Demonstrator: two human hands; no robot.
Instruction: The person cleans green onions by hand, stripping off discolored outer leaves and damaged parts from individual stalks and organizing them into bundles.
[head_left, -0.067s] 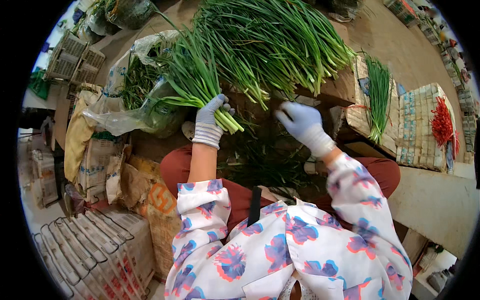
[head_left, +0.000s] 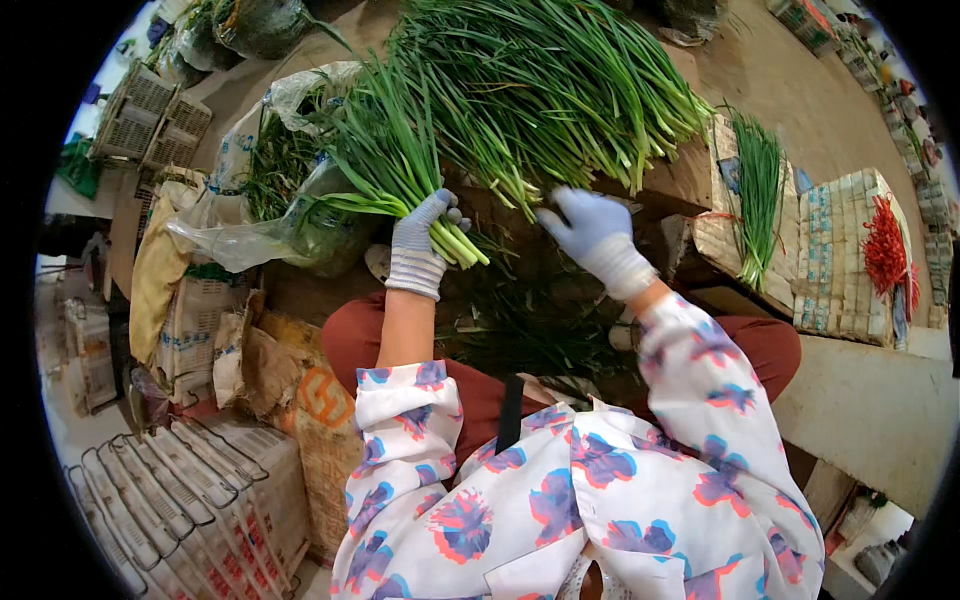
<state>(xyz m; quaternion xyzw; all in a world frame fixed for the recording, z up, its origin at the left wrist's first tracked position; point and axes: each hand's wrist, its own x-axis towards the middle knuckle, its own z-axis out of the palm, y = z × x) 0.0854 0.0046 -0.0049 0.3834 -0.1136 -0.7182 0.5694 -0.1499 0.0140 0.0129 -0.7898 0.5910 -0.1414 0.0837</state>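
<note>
My left hand [head_left: 420, 238], in a pale knit glove with a striped cuff, is closed around a bunch of garlic chives [head_left: 385, 165]. Their pale stalk ends stick out below my fist, while the leaves fan away up and to the left. My gloved right hand [head_left: 596, 236] hovers just below the stalk ends of a large pile of garlic chives [head_left: 560, 90]. Its fingers are apart, and I see nothing in them.
Left of the bunch, a clear plastic bag [head_left: 215, 240] holds leafy scraps. At right, a tied bunch of chives [head_left: 760, 195] lies on a box beside red ties [head_left: 884, 245]. Loose leaves [head_left: 530, 325] litter the floor between my knees. White crates [head_left: 200, 490] stand lower left.
My right hand has shifted slightly left, toward the stalk ends of the pile. My left hand keeps its hold on the bunch, almost unmoved.
</note>
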